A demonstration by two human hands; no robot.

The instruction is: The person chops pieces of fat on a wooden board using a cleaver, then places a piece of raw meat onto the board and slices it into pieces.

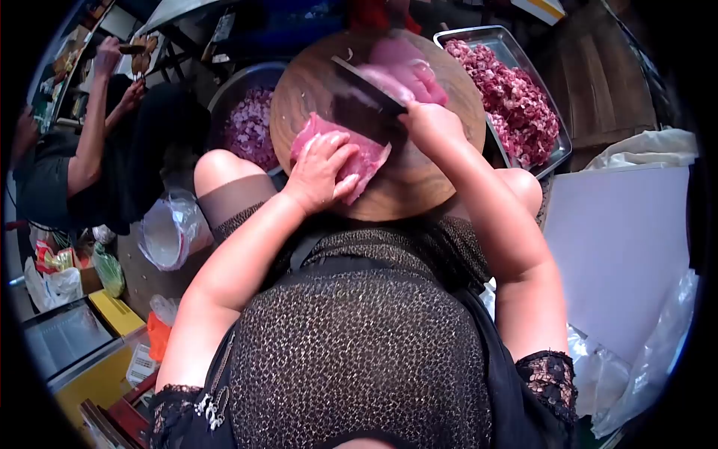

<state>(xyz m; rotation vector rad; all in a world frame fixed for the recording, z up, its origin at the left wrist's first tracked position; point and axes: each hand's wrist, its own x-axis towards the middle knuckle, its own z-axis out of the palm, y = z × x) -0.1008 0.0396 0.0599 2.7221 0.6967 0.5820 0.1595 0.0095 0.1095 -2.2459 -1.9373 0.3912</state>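
Note:
A thick round wooden chopping block (pixel 419 176) stands between my knees. My left hand (pixel 323 170) lies with fingers spread on a flat slab of pink raw meat (pixel 368 161), pressing it to the wood. In my right hand (pixel 431 126) is the handle of a broad, dark-bladed cleaver (pixel 365 105). Its blade is at the slab's far edge; whether it touches the meat I cannot tell. Beyond the blade rest larger pieces of pale pink meat (pixel 407 66) on the block's far side.
Right of the block, a metal tray (pixel 562 142) holds chopped red meat (pixel 512 93). A metal bowl (pixel 228 86) with chopped meat stands at left. Farther left, another person (pixel 90 161) holds skewered food. A white box (pixel 621 247) is close on my right, a plastic-lined bucket (pixel 163 238) on my left.

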